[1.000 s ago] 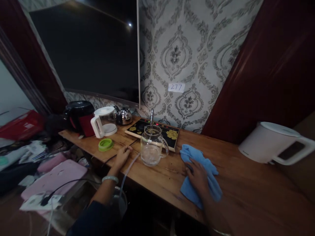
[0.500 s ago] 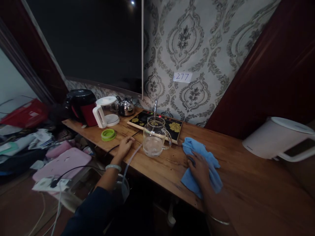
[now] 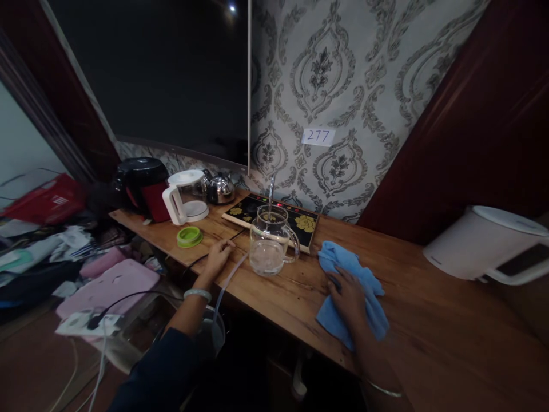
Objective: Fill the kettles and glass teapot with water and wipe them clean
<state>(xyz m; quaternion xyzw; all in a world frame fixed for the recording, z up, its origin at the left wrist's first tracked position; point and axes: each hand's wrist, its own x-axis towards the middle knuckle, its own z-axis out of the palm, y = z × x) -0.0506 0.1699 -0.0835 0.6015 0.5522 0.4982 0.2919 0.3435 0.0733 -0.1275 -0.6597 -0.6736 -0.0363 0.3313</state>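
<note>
A clear glass teapot (image 3: 266, 257) with a handle on its right stands on the wooden table, in front of the black tea stove (image 3: 305, 222) with gold flowers. Its lower part looks filled with clear liquid. To its left, my left hand (image 3: 218, 256) rests at the table's edge with fingers curled together, near a black cord; nothing shows in it. My right hand (image 3: 348, 293) lies on a crumpled blue cloth (image 3: 332, 317), its fingers bent into the folds. A thin metal spout (image 3: 271, 189) rises behind the teapot, overlapping its mouth in view.
Left on the table stand a green ring-shaped lid (image 3: 189, 237), a white-handled glass jug (image 3: 174, 205), a shiny metal kettle (image 3: 221, 189) and a black-red appliance (image 3: 150, 194). A clear tube (image 3: 227, 281) runs down to a bucket (image 3: 218, 332). A white pitcher (image 3: 472, 243) stands far right.
</note>
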